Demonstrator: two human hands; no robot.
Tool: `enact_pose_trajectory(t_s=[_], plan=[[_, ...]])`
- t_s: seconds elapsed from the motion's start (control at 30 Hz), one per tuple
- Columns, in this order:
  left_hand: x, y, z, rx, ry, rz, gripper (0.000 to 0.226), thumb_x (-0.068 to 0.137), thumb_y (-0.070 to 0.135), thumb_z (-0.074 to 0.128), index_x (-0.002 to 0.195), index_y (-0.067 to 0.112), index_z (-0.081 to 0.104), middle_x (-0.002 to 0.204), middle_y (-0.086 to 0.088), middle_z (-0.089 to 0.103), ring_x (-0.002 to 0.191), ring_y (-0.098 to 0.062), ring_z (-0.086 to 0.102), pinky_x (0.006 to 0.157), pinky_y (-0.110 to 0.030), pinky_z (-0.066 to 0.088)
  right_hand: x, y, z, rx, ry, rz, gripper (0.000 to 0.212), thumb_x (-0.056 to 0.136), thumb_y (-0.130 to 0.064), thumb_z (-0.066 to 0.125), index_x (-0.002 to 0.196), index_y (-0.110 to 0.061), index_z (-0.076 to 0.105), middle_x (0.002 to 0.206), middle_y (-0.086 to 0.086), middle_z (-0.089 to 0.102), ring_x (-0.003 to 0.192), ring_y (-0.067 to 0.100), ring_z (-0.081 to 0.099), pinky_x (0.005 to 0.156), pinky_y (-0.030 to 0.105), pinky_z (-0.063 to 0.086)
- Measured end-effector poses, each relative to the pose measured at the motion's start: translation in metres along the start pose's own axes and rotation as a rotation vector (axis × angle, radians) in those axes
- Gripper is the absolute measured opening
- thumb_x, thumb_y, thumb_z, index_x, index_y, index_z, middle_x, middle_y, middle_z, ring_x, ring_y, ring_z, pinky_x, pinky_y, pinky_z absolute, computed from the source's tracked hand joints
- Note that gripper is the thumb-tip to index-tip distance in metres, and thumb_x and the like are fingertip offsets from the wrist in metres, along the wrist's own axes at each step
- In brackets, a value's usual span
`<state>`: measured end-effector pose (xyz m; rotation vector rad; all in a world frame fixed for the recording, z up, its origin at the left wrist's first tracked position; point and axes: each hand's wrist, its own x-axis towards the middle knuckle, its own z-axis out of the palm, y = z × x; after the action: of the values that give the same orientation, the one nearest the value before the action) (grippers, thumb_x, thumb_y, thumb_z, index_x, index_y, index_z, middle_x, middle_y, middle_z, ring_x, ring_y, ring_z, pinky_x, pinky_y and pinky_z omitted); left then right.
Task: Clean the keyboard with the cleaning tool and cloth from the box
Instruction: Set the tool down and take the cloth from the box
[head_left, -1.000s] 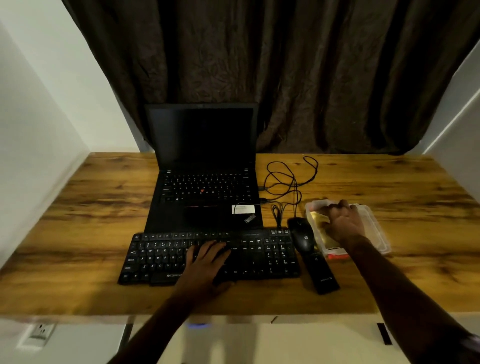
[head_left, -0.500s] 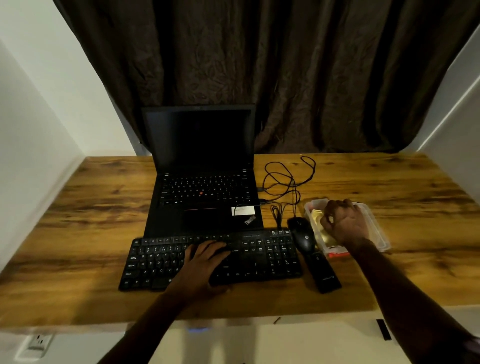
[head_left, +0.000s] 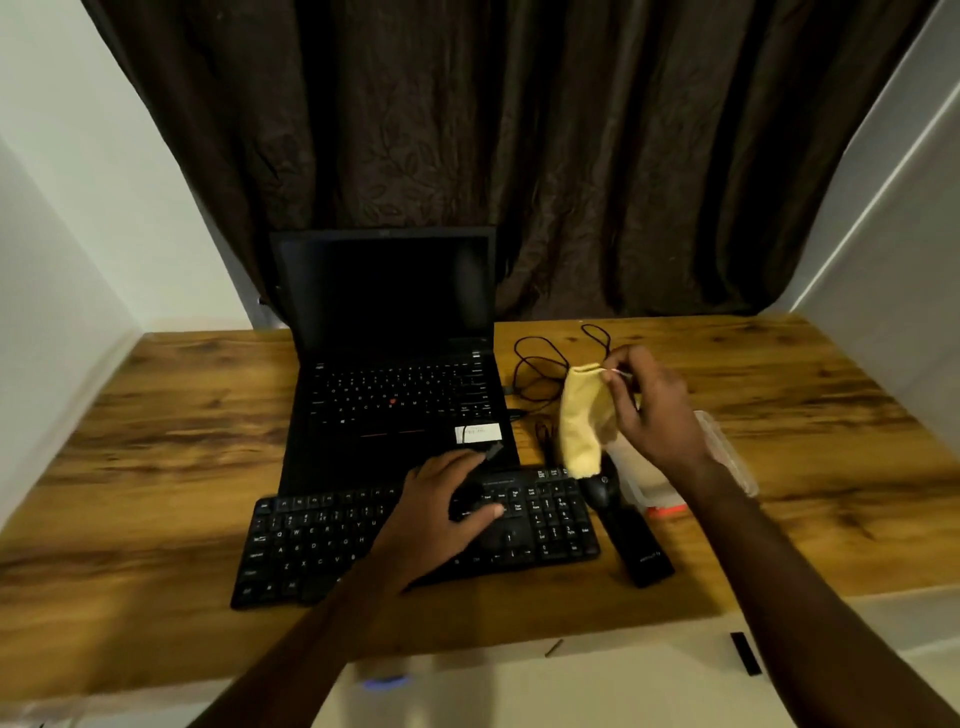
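A black keyboard (head_left: 332, 540) lies on the wooden desk (head_left: 156, 467) in front of an open laptop. My left hand (head_left: 441, 504) rests on the keyboard's right half with relaxed fingers. My right hand (head_left: 649, 410) is raised above the clear plastic box (head_left: 727, 457) and pinches the top of a yellow cloth (head_left: 584, 421), which hangs down over the mouse. A thin pale stick shows between the fingers; whether it is the cleaning tool I cannot tell. The arm hides most of the inside of the box.
The black laptop (head_left: 395, 364) stands open behind the keyboard. A black mouse (head_left: 597, 493) and a flat black device (head_left: 639, 545) lie right of the keyboard. A coiled black cable (head_left: 540, 364) lies behind them. A dark curtain and white walls enclose the desk.
My right hand has risen out of the box, bringing the yellow cloth up with it. My left hand has shifted slightly right on the keyboard. The camera has tilted.
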<state>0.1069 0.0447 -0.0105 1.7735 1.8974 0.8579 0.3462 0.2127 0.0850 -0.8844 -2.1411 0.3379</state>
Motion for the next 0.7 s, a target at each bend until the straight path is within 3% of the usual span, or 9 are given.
enact_pose_trajectory(t_s=[0.07,0.13,0.23,0.3,0.4,0.5,0.6,0.7], plan=[[0.013,0.016,-0.007,-0.134,0.04,-0.011,0.076,0.083,0.056,0.07,0.148,0.033,0.038,0.142,0.017,0.042,0.13,-0.004,0.039,0.106,-0.029,0.036,0.007,-0.024,0.007,0.11,-0.005,-0.001,0.002,0.097,-0.009,0.059,0.099,-0.009,0.058,0.089,-0.006,0.062,0.075,0.002,0.059,0.063,0.02,0.048],[0.024,0.03,-0.014,-0.242,0.085,-0.033,0.075,0.083,0.053,0.072,0.147,0.032,0.041,0.138,0.019,0.048,0.124,0.002,0.046,0.099,-0.022,0.039,0.01,-0.043,0.018,0.226,-0.027,0.038,0.003,0.096,-0.007,0.062,0.097,-0.008,0.06,0.083,-0.002,0.063,0.064,0.003,0.057,0.056,0.013,0.043],[0.032,0.038,-0.023,-0.416,0.154,-0.092,0.05,0.088,0.042,0.072,0.133,0.03,0.056,0.12,0.015,0.066,0.106,0.005,0.061,0.083,-0.012,0.049,0.009,-0.064,0.043,0.358,-0.091,0.079,0.002,0.096,-0.012,0.062,0.098,-0.011,0.061,0.084,0.0,0.064,0.066,0.018,0.06,0.056,0.031,0.051],[0.031,0.035,-0.03,-0.491,0.203,-0.149,0.034,0.09,0.033,0.073,0.121,0.021,0.066,0.106,0.007,0.074,0.091,0.001,0.069,0.075,-0.023,0.059,0.007,-0.07,0.059,0.411,-0.115,0.118,0.003,0.096,-0.017,0.063,0.099,-0.019,0.062,0.085,0.001,0.065,0.072,0.025,0.061,0.061,0.043,0.053],[0.025,0.018,-0.037,-0.593,0.23,-0.189,0.021,0.092,0.022,0.071,0.112,0.017,0.072,0.098,0.004,0.076,0.087,-0.011,0.073,0.079,-0.045,0.061,0.001,-0.077,0.083,0.539,-0.151,0.249,0.021,0.092,-0.022,0.07,0.111,-0.027,0.062,0.091,0.003,0.063,0.075,0.022,0.06,0.067,0.045,0.054],[0.015,0.006,-0.047,-0.706,0.268,-0.177,0.021,0.093,0.013,0.069,0.113,0.014,0.071,0.098,0.0,0.076,0.09,-0.017,0.074,0.078,-0.043,0.061,-0.01,-0.087,0.101,0.681,-0.271,0.451,0.049,0.083,-0.032,0.079,0.127,-0.034,0.058,0.111,0.008,0.063,0.098,0.019,0.065,0.08,0.038,0.06],[0.007,-0.006,-0.054,-0.758,0.293,-0.159,0.021,0.09,0.005,0.07,0.108,0.016,0.071,0.099,-0.003,0.075,0.091,-0.018,0.073,0.074,-0.036,0.06,-0.025,-0.099,0.114,0.825,-0.404,0.569,0.038,0.085,-0.007,0.076,0.115,-0.027,0.066,0.114,0.002,0.067,0.1,0.003,0.066,0.08,0.028,0.058],[0.002,-0.023,-0.061,-0.789,0.291,-0.09,0.034,0.082,-0.014,0.067,0.092,0.017,0.076,0.111,-0.009,0.069,0.103,-0.018,0.067,0.083,-0.03,0.056,-0.033,-0.108,0.128,0.897,-0.4,0.617,0.034,0.087,0.014,0.058,0.097,-0.017,0.07,0.119,0.001,0.07,0.108,0.017,0.065,0.078,0.032,0.056]])
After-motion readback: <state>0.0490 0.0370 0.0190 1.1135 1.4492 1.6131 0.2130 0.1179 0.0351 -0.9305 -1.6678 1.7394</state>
